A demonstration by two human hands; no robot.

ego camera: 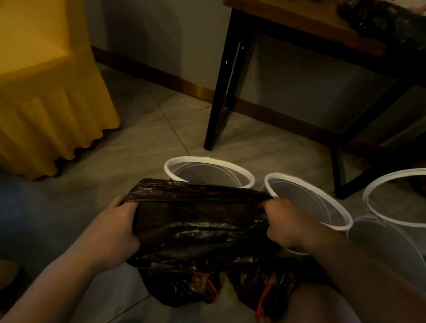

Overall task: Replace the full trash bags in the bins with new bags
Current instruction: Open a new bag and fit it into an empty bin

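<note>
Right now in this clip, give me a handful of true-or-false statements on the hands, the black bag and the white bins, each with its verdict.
1. Both hands grip the black plastic trash bag, the left hand at one end and the right hand at the other. True.
2. The white-rimmed translucent bin nearest the right hand already has a black liner fitted. False: it shows no liner.
3. Tied black bags with orange drawstrings lie on the floor below the held bag. True.
4. Only one white-rimmed bin is in view. False: at least three white rims show, including the far bin and the right-edge bin.
5. The yellow cloth covers the wooden table with black legs. False: it drapes separate furniture on the left.
</note>
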